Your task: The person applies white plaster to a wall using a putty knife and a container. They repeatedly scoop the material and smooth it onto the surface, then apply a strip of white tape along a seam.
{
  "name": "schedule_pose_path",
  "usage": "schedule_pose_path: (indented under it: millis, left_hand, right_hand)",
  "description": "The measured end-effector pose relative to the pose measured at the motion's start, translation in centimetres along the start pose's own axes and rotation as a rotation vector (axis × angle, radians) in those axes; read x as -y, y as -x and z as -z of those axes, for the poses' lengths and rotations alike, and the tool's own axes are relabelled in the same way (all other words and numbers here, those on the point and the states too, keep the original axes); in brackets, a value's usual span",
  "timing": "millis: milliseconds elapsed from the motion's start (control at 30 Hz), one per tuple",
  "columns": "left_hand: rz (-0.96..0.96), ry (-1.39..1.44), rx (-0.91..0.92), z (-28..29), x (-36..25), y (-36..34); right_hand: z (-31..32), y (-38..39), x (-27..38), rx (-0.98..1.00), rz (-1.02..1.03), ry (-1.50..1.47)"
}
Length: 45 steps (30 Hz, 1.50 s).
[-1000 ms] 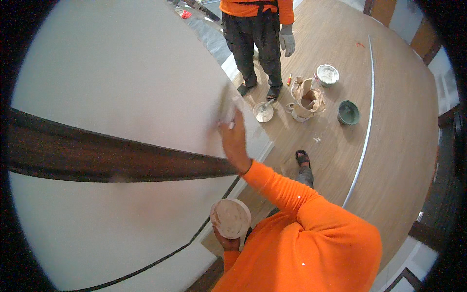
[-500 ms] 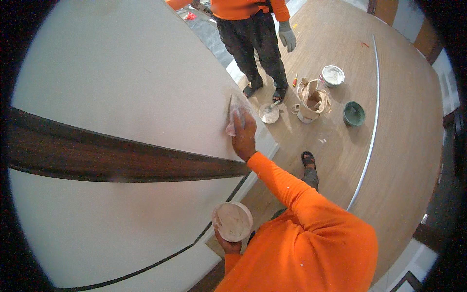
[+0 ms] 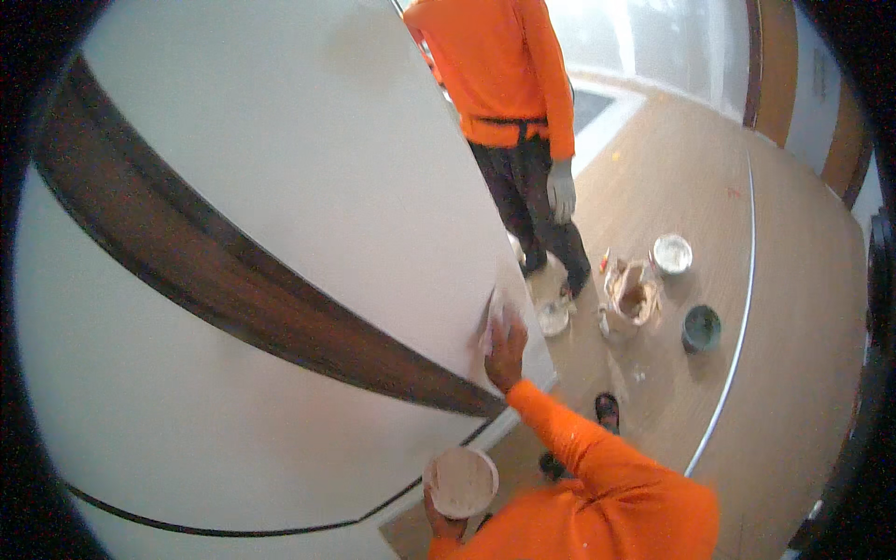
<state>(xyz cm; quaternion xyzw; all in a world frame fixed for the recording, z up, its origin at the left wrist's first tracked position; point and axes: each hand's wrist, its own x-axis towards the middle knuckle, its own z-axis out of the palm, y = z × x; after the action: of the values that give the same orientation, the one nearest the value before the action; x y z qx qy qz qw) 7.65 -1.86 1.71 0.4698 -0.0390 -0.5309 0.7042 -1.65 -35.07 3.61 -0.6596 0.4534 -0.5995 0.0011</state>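
Observation:
My right hand (image 3: pixel 505 350) is closed on a pale, crumpled cloth or plastic piece (image 3: pixel 497 308), pressed against the white wall (image 3: pixel 308 168) near its edge, just above the dark wooden band (image 3: pixel 233 271) that crosses it. What lies under the cloth is hidden. Low in the view, my left hand (image 3: pixel 439 518) grips a round tub (image 3: pixel 461 483) with pale pinkish-beige paste in it, close beside the lower part of the wall and the thin dark line along it.
A co-worker (image 3: pixel 504 75) in orange and dark trousers stands past the wall's edge. On the wooden floor are an open paper bag (image 3: pixel 631 301), a white bucket (image 3: pixel 672 254), a green bucket (image 3: pixel 701 329), a pale bowl (image 3: pixel 553 319) and a long pale strip (image 3: pixel 737 364).
My view has tilted up, showing more of the co-worker and room. My right hand has stayed at the wall with the cloth. The co-worker has turned and leans toward the wall's edge.

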Motion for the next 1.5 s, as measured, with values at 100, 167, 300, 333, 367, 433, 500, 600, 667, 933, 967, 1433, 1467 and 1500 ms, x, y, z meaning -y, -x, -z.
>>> schedule_pose_path:
  millis: [100, 167, 300, 333, 367, 433, 500, 600, 667, 933, 967, 1433, 1467, 1500]
  left_hand:
    - [-0.023, 0.036, -0.096, 2.1, 0.5, 0.9]
    - [-0.005, 0.044, -0.083, 1.6, 1.0, 0.2]
    - [0.044, 0.051, -0.027, -0.2, 1.8, -1.9]
    - [0.043, 0.055, -0.023, -0.6, 1.7, -2.2]
    - [0.045, 0.054, -0.026, -0.8, 1.5, -2.2]
    - [0.054, 0.062, -0.020, -1.4, 1.4, -2.7]
    - [0.066, 0.072, 0.002, -2.2, 2.1, -3.0]
    - [0.085, 0.083, 0.039, -3.2, 3.7, -3.9]
    - [0.117, 0.093, 0.066, -4.6, 5.4, -4.7]
    - [0.064, 0.126, 0.045, -6.9, 6.9, -2.0]
    - [0.062, 0.129, 0.038, -7.2, 7.2, -1.8]
    - [0.122, 0.058, 0.075, -10.1, 8.3, -0.3]
    - [0.131, 0.045, 0.085, -10.0, 8.5, -0.3]
    - [0.146, 0.036, 0.089, -10.1, 8.4, 0.2]
  right_hand:
    - [0.6, 7.5, 1.9, 0.359, 0.062, -0.297]
    - [4.7, 8.6, 0.6, 0.515, 0.105, -0.369]
    - [11.4, 13.3, -8.2, 0.751, -0.137, -0.225]
    - [13.3, 13.1, -9.7, 0.852, -0.290, -0.253]
    - [15.3, 12.3, -10.4, 0.877, -0.307, -0.153]
    - [18.6, 10.3, -11.4, 0.836, -0.310, -0.021]
    - [20.9, 8.9, -12.2, 0.719, -0.288, 0.044]
    - [20.3, 4.6, -13.2, 0.440, -0.212, 0.018]
    - [20.1, -5.0, -11.1, 0.409, -0.002, 0.044]
    - [18.3, -36.8, 8.2, -0.035, 0.922, -0.052]
    - [17.9, -38.9, 9.7, -0.056, 0.974, -0.047]
    - [16.5, -32.8, 4.1, 0.368, 1.086, -0.048]
    - [18.2, -30.2, 2.6, 0.349, 1.140, 0.029]
    - [19.2, -27.7, 0.4, 0.465, 1.179, 0.159]
